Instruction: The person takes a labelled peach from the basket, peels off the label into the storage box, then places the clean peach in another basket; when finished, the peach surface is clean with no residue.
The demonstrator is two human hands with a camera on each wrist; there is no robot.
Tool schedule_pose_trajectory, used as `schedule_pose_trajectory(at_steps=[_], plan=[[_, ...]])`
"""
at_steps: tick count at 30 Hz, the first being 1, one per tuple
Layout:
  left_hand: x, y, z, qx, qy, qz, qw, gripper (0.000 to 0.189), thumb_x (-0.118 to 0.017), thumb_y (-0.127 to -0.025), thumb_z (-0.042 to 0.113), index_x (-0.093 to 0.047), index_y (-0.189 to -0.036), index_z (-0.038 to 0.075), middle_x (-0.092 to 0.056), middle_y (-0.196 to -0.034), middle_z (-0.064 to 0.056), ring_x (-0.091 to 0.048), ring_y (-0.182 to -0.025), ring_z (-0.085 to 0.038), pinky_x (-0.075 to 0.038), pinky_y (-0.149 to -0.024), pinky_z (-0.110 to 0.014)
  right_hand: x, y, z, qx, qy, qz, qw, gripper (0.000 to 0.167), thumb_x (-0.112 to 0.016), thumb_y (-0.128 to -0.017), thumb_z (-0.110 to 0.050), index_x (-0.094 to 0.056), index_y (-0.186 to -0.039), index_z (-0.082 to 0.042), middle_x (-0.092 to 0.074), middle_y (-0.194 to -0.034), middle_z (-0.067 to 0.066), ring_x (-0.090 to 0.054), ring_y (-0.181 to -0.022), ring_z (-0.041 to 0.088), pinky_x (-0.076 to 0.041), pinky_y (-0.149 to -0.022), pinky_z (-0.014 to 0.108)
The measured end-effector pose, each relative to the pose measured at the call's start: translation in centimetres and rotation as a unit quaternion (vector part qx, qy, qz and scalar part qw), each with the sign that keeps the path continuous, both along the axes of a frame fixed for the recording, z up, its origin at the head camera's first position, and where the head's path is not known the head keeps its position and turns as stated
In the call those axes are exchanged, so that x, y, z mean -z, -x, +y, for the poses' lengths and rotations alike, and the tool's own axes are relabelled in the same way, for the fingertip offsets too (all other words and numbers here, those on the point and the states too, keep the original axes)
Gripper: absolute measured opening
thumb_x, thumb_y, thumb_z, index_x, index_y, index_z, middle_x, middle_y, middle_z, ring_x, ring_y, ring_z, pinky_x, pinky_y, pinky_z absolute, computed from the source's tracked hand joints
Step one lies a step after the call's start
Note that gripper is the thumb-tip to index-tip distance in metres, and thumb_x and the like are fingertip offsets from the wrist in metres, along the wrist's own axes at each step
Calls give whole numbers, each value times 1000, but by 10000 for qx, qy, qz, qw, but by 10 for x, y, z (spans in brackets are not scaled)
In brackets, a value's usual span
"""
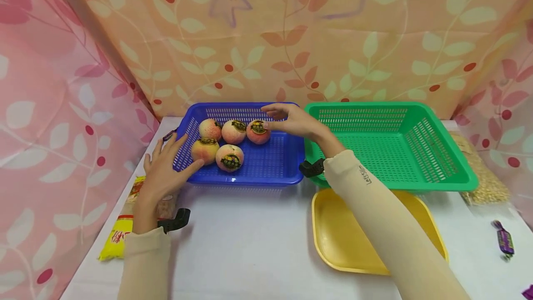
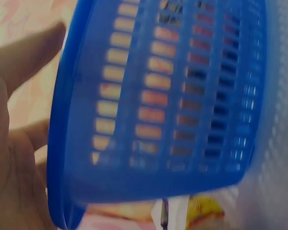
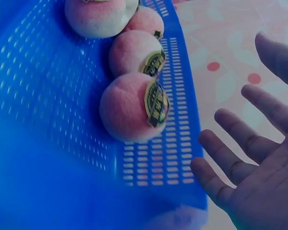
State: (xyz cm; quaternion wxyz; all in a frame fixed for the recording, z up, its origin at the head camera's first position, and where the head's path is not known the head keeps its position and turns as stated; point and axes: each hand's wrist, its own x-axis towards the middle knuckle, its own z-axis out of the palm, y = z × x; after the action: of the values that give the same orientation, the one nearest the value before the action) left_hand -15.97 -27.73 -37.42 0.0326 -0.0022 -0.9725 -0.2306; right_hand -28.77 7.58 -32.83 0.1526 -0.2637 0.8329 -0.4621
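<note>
Several peaches [image 1: 233,132] with dark and gold labels sit in the left part of a blue basket [image 1: 275,180]. Over the basket's back right side, my right hand [image 1: 294,121] has its fingers extended and holds nothing. The right wrist view shows a peach [image 3: 129,108] inside the basket, apart from those spread fingers. Beside the basket's left rim is my left hand [image 1: 164,168], fingers spread and thumb pointing toward the peaches. Up close in the left wrist view, the basket wall [image 2: 177,184] hides part of that hand, so contact with the rim is unclear.
A green basket [image 1: 451,152] stands right of the blue one, with a yellow tray [image 1: 333,249] in front of it. Packaged food, including a yellow bag [image 1: 114,240], lies at left. A bag of grains [image 1: 485,179] and a purple-wrapped candy [image 1: 505,240] lie at right.
</note>
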Motion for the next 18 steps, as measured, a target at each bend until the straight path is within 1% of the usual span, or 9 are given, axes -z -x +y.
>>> schedule_pose_trajectory(at_steps=[5,9,14,18], plan=[[5,-5,-16,116,-288,-227,9993,96,-60,-90,66,-18,-165,23,-9,-172,-16,4,-156,-51,8,-112,-83,7,7,-14,258,326,-257,9988,53,-74,-94,-28,-58,-144,-19,-57,-146,12,-55,-132,28,-48,-110,48],[8,-7,-24,158,-373,-401,9984,100,-62,-88,67,-16,-165,23,-7,-173,-10,6,-157,-48,4,-113,-83,15,13,-23,361,379,-369,9979,52,-74,-94,-22,-59,-143,-16,-54,-149,17,-53,-135,33,-46,-113,49],[10,-7,-30,120,-498,-535,9973,103,-65,-86,67,-12,-165,27,-6,-174,-4,8,-158,-45,-5,-110,-86,27,21,-34,352,38,-347,9988,57,-74,-93,-16,-55,-147,-12,-50,-153,18,-46,-142,38,-43,-115,51],[11,-6,-30,103,-505,-619,9968,105,-64,-85,68,-9,-165,28,-4,-174,-2,10,-158,-45,-7,-107,-88,36,28,-44,289,-473,-81,9984,62,-75,-91,-12,-52,-149,-9,-49,-155,14,-43,-144,36,-40,-118,49]])
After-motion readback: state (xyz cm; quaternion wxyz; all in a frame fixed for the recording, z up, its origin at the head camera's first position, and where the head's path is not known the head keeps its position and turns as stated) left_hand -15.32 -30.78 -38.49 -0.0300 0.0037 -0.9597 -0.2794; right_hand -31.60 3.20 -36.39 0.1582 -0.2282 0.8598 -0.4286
